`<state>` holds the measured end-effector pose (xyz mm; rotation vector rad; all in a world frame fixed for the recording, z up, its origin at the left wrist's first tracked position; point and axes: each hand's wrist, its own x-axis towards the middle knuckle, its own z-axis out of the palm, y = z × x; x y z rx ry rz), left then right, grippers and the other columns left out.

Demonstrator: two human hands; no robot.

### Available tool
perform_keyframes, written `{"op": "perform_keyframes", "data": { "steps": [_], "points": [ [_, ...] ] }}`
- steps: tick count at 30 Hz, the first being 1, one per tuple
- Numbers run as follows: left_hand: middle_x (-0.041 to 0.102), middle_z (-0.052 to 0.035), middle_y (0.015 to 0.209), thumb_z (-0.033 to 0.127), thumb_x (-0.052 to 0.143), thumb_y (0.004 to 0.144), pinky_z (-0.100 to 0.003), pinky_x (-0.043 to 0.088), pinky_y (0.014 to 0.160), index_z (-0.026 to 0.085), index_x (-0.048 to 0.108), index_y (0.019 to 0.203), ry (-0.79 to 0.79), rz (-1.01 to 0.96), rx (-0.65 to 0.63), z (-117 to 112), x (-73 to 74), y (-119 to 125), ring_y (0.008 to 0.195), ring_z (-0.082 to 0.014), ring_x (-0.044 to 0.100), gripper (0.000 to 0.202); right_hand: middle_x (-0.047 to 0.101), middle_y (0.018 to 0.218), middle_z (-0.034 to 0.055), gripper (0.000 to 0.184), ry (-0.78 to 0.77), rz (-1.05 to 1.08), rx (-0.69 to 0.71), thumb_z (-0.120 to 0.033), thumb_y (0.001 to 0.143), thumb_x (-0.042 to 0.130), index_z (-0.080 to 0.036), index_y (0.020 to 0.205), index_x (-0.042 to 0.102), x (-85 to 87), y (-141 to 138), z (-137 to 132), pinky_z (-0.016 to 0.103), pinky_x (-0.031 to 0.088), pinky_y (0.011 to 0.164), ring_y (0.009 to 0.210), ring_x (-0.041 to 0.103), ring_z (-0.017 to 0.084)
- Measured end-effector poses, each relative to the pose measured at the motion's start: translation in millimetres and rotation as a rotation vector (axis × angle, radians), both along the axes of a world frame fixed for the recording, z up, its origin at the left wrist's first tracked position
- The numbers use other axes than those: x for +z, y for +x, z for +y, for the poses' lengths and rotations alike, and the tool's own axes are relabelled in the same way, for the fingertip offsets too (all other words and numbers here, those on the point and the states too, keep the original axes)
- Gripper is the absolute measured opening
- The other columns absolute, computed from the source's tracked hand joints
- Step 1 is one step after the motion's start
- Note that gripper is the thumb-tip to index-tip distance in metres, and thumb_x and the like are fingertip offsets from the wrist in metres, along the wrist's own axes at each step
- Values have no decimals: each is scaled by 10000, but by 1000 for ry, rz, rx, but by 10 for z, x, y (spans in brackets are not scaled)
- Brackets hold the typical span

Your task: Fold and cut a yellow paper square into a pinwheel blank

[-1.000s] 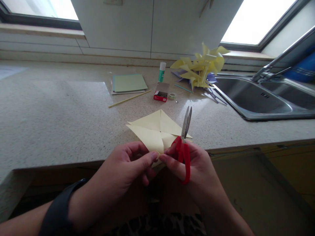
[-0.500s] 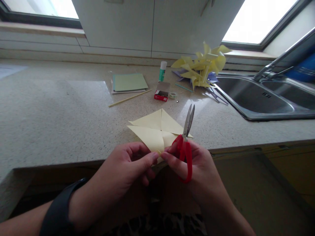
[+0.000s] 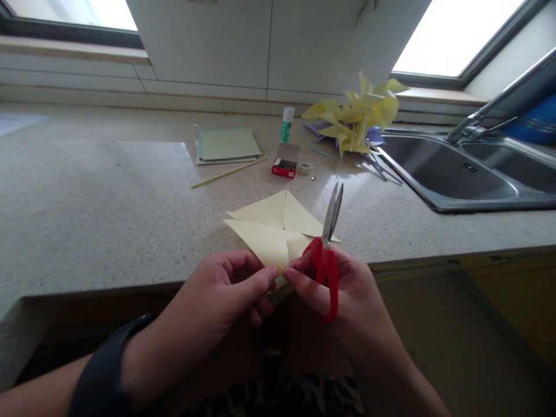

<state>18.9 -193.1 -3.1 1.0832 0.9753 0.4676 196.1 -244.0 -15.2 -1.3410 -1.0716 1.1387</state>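
Note:
A cream paper square [image 3: 264, 231], slit from its corners toward a small dot at the middle, lies over the counter's front edge. My left hand [image 3: 230, 289] pinches its near corner between thumb and fingers, which are closed. From the other side, the thumb and finger of my right hand [image 3: 339, 289] press at the same corner. Red-handled scissors [image 3: 330, 260] hang on my right hand, blades pointing up and away, slightly parted. The fingers behind the paper are partly hidden.
Behind the paper stand a glue stick [image 3: 287, 124], a small red box [image 3: 285, 162] and a tape roll [image 3: 306, 168]. Left of them lie a thin stick [image 3: 228, 173] and coloured paper sheets [image 3: 229, 145]. Yellow paper pinwheels [image 3: 358, 116] sit beside the steel sink [image 3: 452, 202].
Very little differs. The thumb tips have parted slightly at the paper's near corner; both hands keep their places, and the scissors stay on my right hand.

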Motion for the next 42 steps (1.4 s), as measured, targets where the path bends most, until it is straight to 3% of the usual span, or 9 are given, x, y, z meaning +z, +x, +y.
{"op": "perform_keyframes", "data": {
  "steps": [17, 32, 42],
  "points": [
    [685, -2, 712, 429, 736, 871, -186, 491, 544, 141, 722, 926, 7, 22, -42, 8, -40, -34, 597, -92, 596, 294, 630, 677, -33, 219, -9, -20, 5, -343, 794, 810, -202, 756, 646, -3, -4, 19, 220, 435, 559, 617, 526, 95],
    [682, 1, 678, 393, 770, 838, -178, 472, 536, 135, 723, 851, -23, -1, -9, 8, 6, -19, 581, -84, 588, 262, 682, 746, -15, 183, -18, 25, 43, -328, 795, 813, -204, 794, 678, 1, 8, 31, 223, 470, 599, 669, 587, 106],
    [682, -1, 682, 399, 771, 827, -181, 474, 526, 139, 717, 833, -23, 7, -11, -1, 29, -20, 579, -90, 595, 266, 647, 697, -25, 195, -17, -18, 60, -334, 812, 795, -199, 757, 667, 29, 13, 12, 219, 442, 570, 632, 548, 97]
  ]
}}
